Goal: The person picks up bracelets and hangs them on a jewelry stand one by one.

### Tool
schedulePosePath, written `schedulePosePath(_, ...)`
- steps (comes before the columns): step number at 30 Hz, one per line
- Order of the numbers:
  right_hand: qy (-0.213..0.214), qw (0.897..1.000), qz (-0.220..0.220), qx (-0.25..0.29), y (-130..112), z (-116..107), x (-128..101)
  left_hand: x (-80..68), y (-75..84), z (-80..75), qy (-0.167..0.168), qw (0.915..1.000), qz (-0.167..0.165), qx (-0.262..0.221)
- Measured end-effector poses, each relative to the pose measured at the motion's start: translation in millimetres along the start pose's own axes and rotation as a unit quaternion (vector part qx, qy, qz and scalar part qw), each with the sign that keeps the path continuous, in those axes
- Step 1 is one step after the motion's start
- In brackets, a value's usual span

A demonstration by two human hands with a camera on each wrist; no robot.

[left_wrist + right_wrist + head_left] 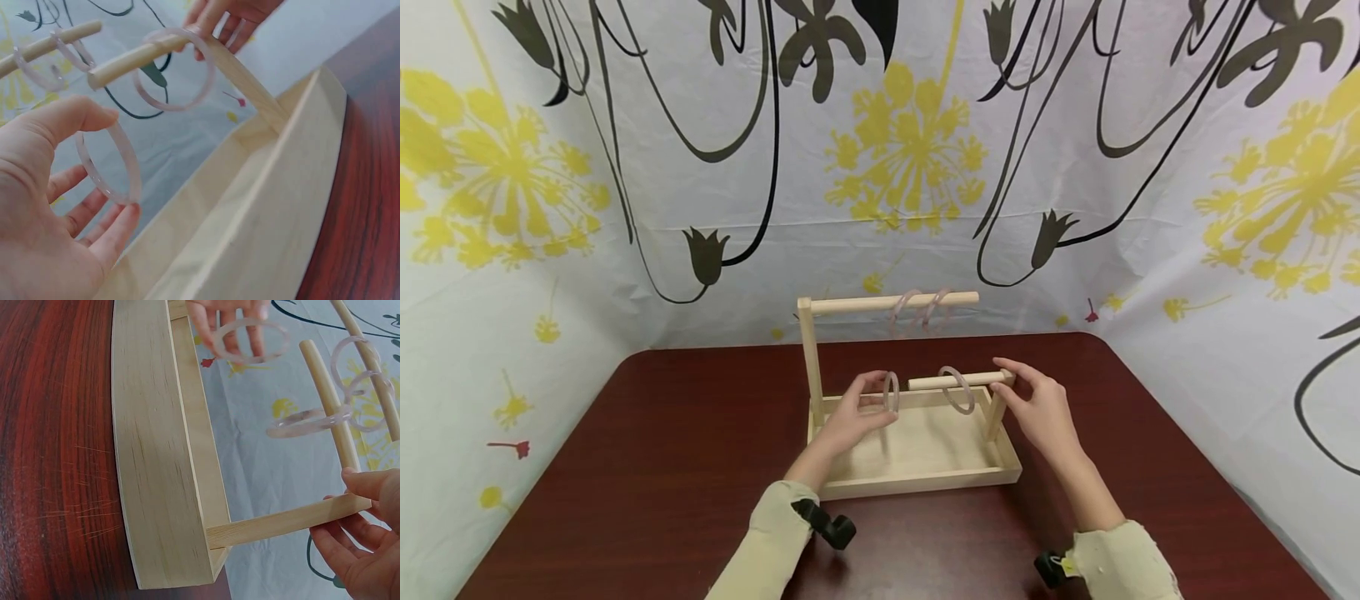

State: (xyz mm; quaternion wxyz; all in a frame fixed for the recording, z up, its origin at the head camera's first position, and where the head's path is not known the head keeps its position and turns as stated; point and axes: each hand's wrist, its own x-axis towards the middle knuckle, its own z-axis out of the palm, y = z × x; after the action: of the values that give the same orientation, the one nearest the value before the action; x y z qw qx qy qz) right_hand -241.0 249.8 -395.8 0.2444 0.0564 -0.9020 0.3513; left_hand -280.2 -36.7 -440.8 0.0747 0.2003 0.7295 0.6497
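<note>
1. L hand: fingers and thumb pinch a pale pink bangle, held upright, just off the free left end of the low rod. Grasping the bangle, not clenched empty.
2. R hand: fingers curled round the right end of the low rod where it meets its short post; steadying grip on the wood.
3. Second bangle already hangs on the low rod, approx. mid-span. Two more bangles hang on the high rod, far side.
4. Rack stands in a shallow wooden tray on the dark red desk; tall post at tray's left.
5. Step in hand, my judgement: threading the held bangle onto the low rod's open end.
6. To do it well: keep the bangle's opening square to the rod tip, centre it, then slide right w/o scraping.
7. Keep the R hand firm so the rod doesn't swing; ease off only once the bangle hangs free.
8. Risk: a tilted bangle catches the rod end and slips from my pinch into the tray.
</note>
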Motion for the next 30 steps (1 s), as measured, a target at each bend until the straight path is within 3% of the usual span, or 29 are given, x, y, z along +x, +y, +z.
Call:
schedulePosePath(6,0.002,1.000,-0.003,-0.002,-0.2,0.5,0.4,1.5,10.9,0.1,-0.016,0.9989,0.030,-0.031)
schedulePosePath(12,0.001,1.000,-0.001,0.003,-1.1,1.5,0.8,6.6,17.8,12.7,-0.031,0.9975,0.039,-0.051)
schedulePosePath(22,0.000,1.000,-0.004,0.007,-1.0,3.8,0.5,12.3,12.7,34.1,-0.039,0.9986,0.010,-0.034)
schedulePosePath(26,-0.016,1.000,-0.009,0.003,0.7,1.2,-0.4,6.3,14.8,30.6,-0.033,0.9994,0.005,-0.007)
schedulePosePath(30,-0.047,0.998,-0.026,0.032,4.7,-10.0,-1.3,-9.3,20.1,13.2,-0.007,0.9988,0.018,0.045)
